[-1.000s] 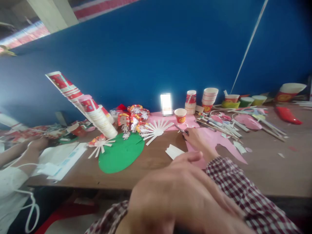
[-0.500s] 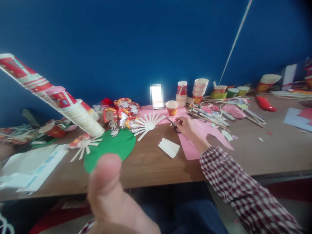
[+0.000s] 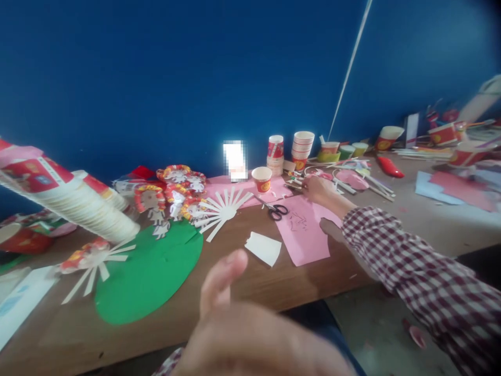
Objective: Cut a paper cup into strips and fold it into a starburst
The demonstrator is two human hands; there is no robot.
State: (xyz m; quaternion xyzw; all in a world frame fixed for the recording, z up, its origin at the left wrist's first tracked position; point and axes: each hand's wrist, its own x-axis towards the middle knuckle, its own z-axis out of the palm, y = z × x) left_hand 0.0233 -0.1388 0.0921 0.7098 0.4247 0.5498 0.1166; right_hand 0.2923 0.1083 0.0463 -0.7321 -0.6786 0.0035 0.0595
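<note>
My left hand [image 3: 250, 329] is close to the camera, blurred, with its thumb sticking up. Nothing shows in it; its other fingers are mostly hidden. My right hand [image 3: 323, 192] reaches over the pile of thin sticks and pens at the back of the table. Its fingertips are hidden, so any hold there is unclear. Left of it, black-handled scissors [image 3: 277, 211] lie at the edge of a cut pink sheet [image 3: 309, 243] with pencil lines on it. A white paper piece [image 3: 264, 249] lies in front of the scissors.
A leaning stack of paper cups [image 3: 84, 201] stands at left beside a green paper shape [image 3: 148, 282]. Paper figures [image 3: 156, 206] and a white paper fan [image 3: 227, 213] sit nearby. More cups [image 3: 261, 179] stand at the back, near a red pepper-shaped object [image 3: 390, 167].
My right hand has let go of the scissors, leaving them on the table, and moved right to the pile. My left hand has moved right and lower. The view has turned right.
</note>
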